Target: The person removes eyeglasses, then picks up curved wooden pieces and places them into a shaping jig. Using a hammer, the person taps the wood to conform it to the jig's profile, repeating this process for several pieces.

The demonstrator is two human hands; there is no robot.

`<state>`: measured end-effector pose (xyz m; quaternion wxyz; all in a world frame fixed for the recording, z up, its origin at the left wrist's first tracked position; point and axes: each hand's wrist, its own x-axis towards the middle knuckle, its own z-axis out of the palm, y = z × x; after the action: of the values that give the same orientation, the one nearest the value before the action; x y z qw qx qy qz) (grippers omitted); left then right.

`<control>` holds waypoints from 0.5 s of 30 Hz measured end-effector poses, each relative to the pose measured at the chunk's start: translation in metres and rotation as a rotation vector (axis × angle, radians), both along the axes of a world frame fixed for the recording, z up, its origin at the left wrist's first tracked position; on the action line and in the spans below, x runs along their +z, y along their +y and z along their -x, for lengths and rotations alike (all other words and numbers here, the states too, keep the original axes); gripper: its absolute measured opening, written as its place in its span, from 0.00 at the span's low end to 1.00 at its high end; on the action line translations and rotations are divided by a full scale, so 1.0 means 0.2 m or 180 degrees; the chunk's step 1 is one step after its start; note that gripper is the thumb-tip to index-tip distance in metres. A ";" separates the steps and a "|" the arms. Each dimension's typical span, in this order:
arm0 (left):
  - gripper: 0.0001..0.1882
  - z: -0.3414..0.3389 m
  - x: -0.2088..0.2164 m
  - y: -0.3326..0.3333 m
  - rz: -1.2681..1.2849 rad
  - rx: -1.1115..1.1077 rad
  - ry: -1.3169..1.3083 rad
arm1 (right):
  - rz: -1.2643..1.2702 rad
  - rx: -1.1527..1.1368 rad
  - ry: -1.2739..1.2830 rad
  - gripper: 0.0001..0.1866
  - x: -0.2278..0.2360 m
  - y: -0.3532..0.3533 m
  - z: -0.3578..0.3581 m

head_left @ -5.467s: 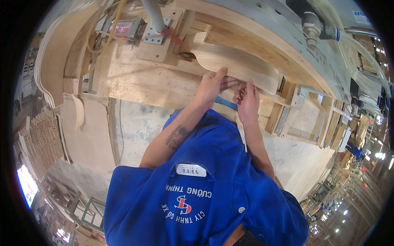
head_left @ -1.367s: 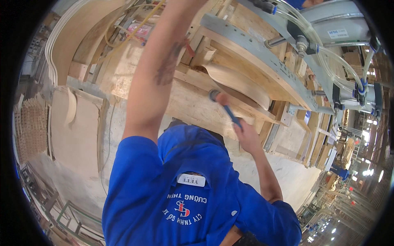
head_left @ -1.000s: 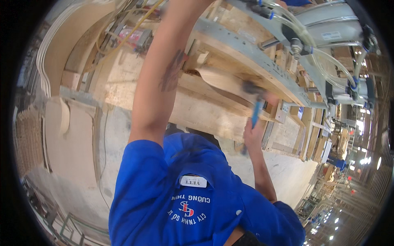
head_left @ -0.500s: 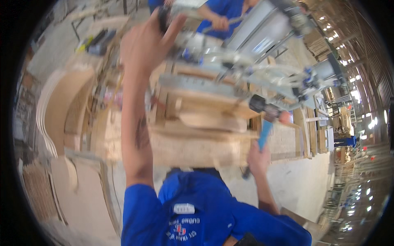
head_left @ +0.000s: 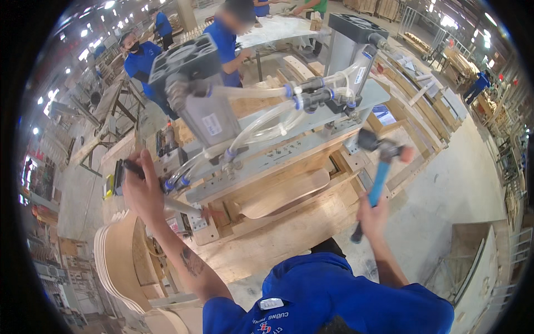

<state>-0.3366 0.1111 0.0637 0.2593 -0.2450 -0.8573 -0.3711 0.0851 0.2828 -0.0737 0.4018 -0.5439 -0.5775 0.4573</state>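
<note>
My left hand (head_left: 143, 189) is closed around a black lever (head_left: 132, 167) at the left end of a pneumatic press. A mallet (head_left: 380, 178) with a blue shaft, a black grip and one black and one orange face is in my right hand (head_left: 372, 216). Its head stands raised at the press's right end, touching nothing that I can see. Under the press's grey steel beam (head_left: 289, 158) lies a curved, pale wooden piece (head_left: 286, 193) inside a wooden frame. Two air cylinders, a left one (head_left: 208, 122) and a right one (head_left: 346, 53), rise from the beam.
Clear hoses (head_left: 261, 131) loop between the cylinders. Stacked curved plywood sheets (head_left: 119, 259) stand left of the bench. Beyond the press, a co-worker (head_left: 225, 47) in blue stands near a white-topped table (head_left: 278, 30). A wooden crate-like box (head_left: 467, 250) sits on the floor at right.
The view has swung, and more of the workshop beyond the press shows. My left hand now appears lower and farther left, on the lever. The mallet stays in my right hand.
</note>
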 end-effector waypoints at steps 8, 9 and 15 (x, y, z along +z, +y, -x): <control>0.22 -0.03 0.01 0.04 -0.0154 -0.0329 0.0209 | -0.0716 0.0178 0.0389 0.05 -0.50 -0.07 -0.06; 0.22 -0.04 0.01 0.04 -0.0126 -0.0292 0.0162 | -0.0319 0.0427 -0.0500 0.04 -0.59 -0.10 -0.10; 0.21 -0.01 -0.07 -0.01 -0.0077 -0.0185 0.0200 | -0.0468 -0.0468 0.0347 0.05 -0.07 0.01 -0.18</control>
<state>-0.3338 0.1088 0.0498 0.2782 -0.2781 -0.8367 -0.3810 0.1211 0.2841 -0.0883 0.5039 -0.5282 -0.5453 0.4120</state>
